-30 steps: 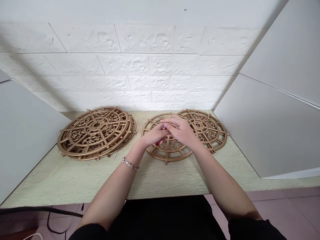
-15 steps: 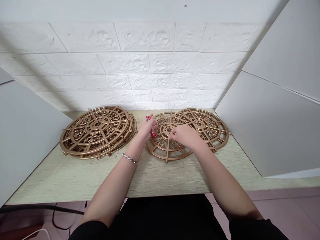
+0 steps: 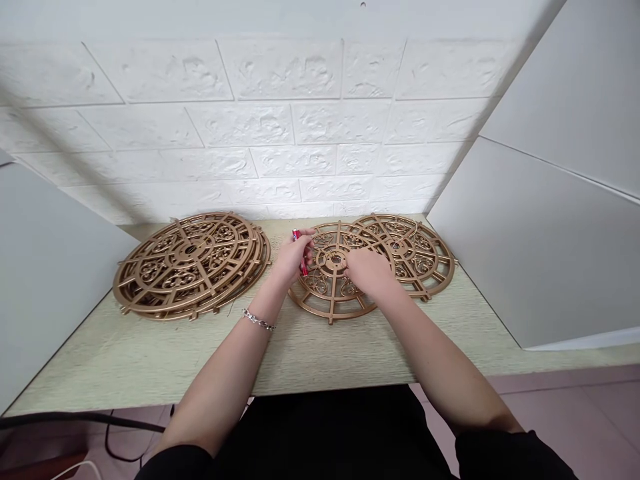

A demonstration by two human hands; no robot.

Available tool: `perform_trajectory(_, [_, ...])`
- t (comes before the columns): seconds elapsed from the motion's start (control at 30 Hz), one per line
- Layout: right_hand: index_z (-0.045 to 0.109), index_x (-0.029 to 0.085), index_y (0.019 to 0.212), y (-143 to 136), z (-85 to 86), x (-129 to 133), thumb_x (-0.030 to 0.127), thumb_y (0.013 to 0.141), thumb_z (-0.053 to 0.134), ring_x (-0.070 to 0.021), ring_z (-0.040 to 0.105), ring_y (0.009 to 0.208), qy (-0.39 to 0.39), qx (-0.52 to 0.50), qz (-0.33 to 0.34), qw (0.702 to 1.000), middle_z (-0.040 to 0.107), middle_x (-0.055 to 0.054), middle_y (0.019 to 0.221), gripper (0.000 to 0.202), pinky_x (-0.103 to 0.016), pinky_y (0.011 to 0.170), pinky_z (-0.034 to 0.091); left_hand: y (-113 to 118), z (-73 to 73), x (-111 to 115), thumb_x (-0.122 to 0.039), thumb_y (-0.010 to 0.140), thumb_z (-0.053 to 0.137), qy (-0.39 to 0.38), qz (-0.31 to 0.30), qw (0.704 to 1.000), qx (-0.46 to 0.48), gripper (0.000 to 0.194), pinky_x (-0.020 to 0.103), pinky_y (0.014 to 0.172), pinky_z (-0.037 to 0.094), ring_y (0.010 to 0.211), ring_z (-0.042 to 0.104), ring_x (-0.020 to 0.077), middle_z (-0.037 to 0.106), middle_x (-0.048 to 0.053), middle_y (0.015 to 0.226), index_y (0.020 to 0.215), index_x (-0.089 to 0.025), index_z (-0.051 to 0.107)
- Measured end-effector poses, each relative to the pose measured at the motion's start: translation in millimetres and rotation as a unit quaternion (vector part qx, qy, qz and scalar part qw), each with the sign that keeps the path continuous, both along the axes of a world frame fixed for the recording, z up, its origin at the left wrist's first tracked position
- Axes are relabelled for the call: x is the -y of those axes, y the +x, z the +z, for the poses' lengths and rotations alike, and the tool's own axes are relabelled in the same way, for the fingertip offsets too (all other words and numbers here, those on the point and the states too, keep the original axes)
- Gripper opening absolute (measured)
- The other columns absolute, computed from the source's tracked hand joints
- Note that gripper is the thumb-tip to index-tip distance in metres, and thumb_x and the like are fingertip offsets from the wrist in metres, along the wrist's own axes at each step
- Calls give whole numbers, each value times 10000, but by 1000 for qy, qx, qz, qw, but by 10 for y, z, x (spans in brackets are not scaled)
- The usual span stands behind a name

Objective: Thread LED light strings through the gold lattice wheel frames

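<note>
A round gold openwork clock frame [image 3: 331, 307] lies flat in front of me, with scrollwork and a ringed hub. My left hand [image 3: 293, 259] is closed around red, battery-like cylinder pieces [image 3: 304, 267] at the frame's left side. Red shows above and below the fingers; whether it is one battery or two I cannot tell. Over the hub's right side, my right hand [image 3: 369, 272] has its fingers pinched together. What they hold, if anything, is hidden.
Several similar gold frames [image 3: 190, 293] are stacked at the left. Another gold frame [image 3: 434, 283] lies at the right, partly under the middle one. White brick-patterned wall [image 3: 280, 160] stands behind the pale table [image 3: 325, 360], with white panels [image 3: 545, 253] on both sides.
The view has shifted slightly. My right hand's fingers have curled in a little at the hub, and my left fingers have shifted slightly around the red pieces.
</note>
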State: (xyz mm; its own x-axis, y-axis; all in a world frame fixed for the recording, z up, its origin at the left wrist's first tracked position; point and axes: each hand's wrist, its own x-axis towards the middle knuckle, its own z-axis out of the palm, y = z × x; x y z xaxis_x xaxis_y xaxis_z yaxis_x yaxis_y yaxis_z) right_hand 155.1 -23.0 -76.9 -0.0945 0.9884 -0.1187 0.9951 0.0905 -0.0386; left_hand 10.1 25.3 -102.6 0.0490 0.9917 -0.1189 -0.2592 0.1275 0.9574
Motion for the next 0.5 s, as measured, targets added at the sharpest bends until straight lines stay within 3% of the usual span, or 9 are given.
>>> perform_trajectory(0.23, [647, 132, 857, -3, -17, -26, 74, 798, 446, -242, 639, 825, 17, 5, 12, 1000, 663, -135, 843, 218, -297, 630, 464, 59, 34, 93, -108, 700, 492, 8, -78, 995, -57, 173, 160, 300, 256, 337, 345, 35, 456, -63, 543, 853, -157, 558])
perform_trajectory(0.5, [598, 132, 885, 3, -67, -71, 80, 812, 419, -240, 634, 837, 16, -5, 8, 1000, 649, -145, 874, 200, -291, 629, 454, 61, 12, 86, -96, 728, 465, -5, -92, 994, -63, 164, 157, 292, 260, 335, 335, 34, 450, -60, 543, 858, -147, 551])
